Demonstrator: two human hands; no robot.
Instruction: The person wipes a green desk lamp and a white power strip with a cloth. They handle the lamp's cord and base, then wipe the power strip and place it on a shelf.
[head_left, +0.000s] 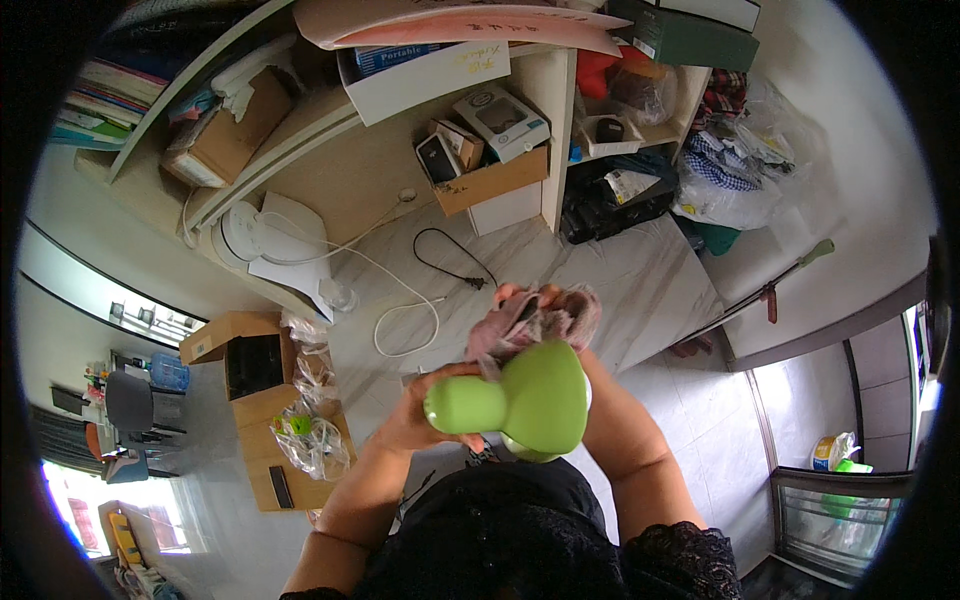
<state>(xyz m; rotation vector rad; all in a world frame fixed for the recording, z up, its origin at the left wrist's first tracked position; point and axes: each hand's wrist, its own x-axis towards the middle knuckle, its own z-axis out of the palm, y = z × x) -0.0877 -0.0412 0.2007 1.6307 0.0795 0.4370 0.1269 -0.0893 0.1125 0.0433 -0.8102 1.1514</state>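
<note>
My left hand (408,412) grips a lime-green plastic appliance (545,400), with a rounded narrow end and a wide flared end edged in white. What kind of appliance it is, I cannot tell. It is held in front of my body at the lower middle. Just beyond it, my right hand (508,292) is closed on a crumpled pinkish-grey cloth (575,312), which hangs against the appliance's far side. Several fingertips show above the cloth; the rest of that hand is covered. The appliance hides part of my right wrist.
Below me is a marble-patterned surface (640,285) bearing a black plug cord (450,262) and a white cable (378,335). Shelves ahead hold an open carton (500,182) of boxes. Left stand a white fan-like appliance (240,235), a cardboard box (235,335) and plastic bags (318,440).
</note>
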